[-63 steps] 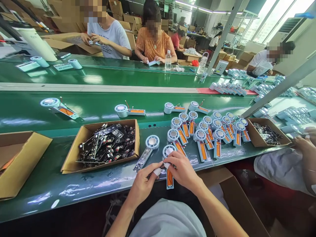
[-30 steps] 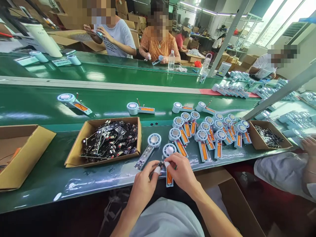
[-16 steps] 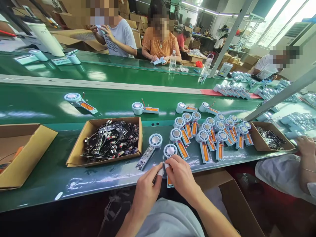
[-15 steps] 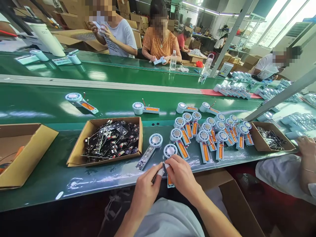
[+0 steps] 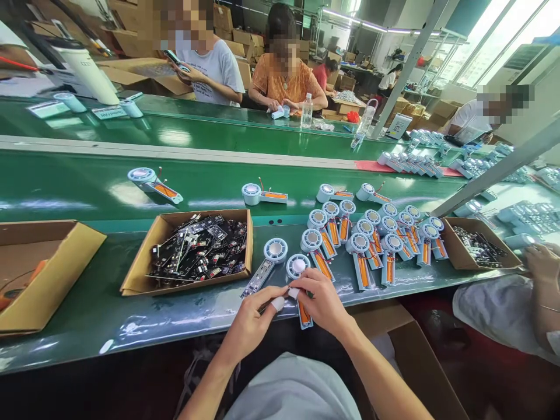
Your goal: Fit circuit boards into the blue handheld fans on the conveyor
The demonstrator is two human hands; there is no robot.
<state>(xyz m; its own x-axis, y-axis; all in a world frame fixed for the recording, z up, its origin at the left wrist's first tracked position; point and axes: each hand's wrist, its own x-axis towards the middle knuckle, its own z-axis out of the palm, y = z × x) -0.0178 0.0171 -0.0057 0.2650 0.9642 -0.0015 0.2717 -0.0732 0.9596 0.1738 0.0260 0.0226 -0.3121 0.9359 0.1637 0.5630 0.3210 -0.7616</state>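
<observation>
My left hand [image 5: 249,322] pinches a small dark circuit board, with a white finger cot on the thumb. My right hand [image 5: 322,302] grips a light blue fan half-shell [image 5: 298,271] whose handle holds an orange battery; its round head lies on the green bench. Both hands meet at the shell's neck near the bench's front edge. Just left of them lies a second fan shell [image 5: 268,261] with a board fitted in its handle.
A cardboard box of black circuit boards [image 5: 192,251] sits to the left, another open box [image 5: 39,274] further left. Several fan shells with orange batteries [image 5: 371,239] cluster to the right, beside a small parts box [image 5: 476,245]. More shells lie on the conveyor belt [image 5: 65,192]. Other people work opposite and at my right.
My hands stayed joined at the fan shell, and the shell's handle has turned slightly. The shells on the conveyor belt have drifted to the right.
</observation>
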